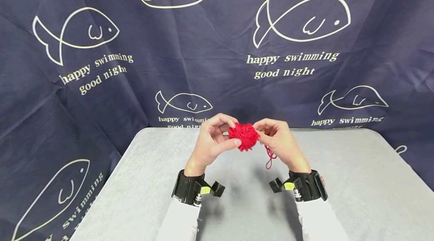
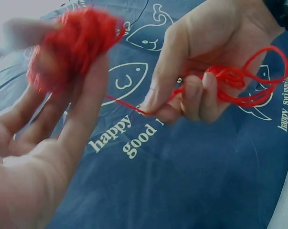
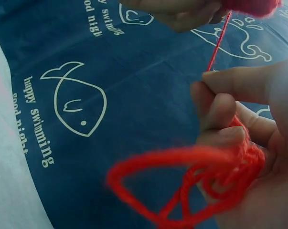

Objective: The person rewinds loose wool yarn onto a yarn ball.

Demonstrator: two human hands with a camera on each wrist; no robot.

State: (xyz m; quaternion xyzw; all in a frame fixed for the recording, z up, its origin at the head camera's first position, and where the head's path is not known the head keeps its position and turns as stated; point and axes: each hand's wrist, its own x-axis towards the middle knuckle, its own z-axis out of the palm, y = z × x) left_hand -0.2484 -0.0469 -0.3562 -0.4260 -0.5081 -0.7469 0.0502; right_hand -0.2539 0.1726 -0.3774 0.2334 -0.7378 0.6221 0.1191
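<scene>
A fluffy red yarn ball (image 1: 245, 136) is held up over the table by my left hand (image 1: 211, 139), its thumb and fingers gripping the ball's left side. My right hand (image 1: 279, 141) is just to the right, pinching a strand of the same yarn between thumb and forefinger. In the left wrist view that strand (image 2: 124, 103) runs taut from the ball to the right fingertips. Slack loops of red yarn (image 3: 196, 186) lie in the right palm under the curled fingers and hang out below the hand. The left wrist view blurs the ball somewhat.
A light grey table (image 1: 152, 180) spreads under both hands. Behind it hangs a dark blue cloth (image 1: 223, 64) printed with white fish and lettering. Each wrist wears a black band (image 1: 306, 185) with a small camera mount sticking inward.
</scene>
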